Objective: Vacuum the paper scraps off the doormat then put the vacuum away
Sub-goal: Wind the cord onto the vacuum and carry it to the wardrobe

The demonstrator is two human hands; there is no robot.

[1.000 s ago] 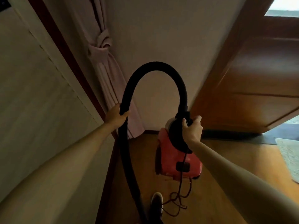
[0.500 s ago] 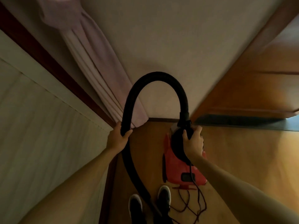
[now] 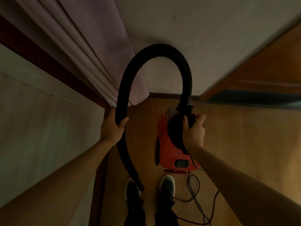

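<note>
Head: left hand (image 3: 112, 128) grips hose (image 3: 162, 48), right hand (image 3: 193, 132) vacuum (image 3: 169, 154).

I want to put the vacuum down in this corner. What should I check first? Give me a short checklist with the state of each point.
1. Grip of right hand on the handle of the vacuum: ok.
2. Hold of left hand on the hose: ok.
3. Bare floor in the corner ahead: ok.
4. Path free of the cord: not ok, it lies in loose loops by the shoes and may trip you.
5. Hose clear of the curtain: cannot tell, they overlap in view.
6. Vacuum switched off: cannot tell.
</note>
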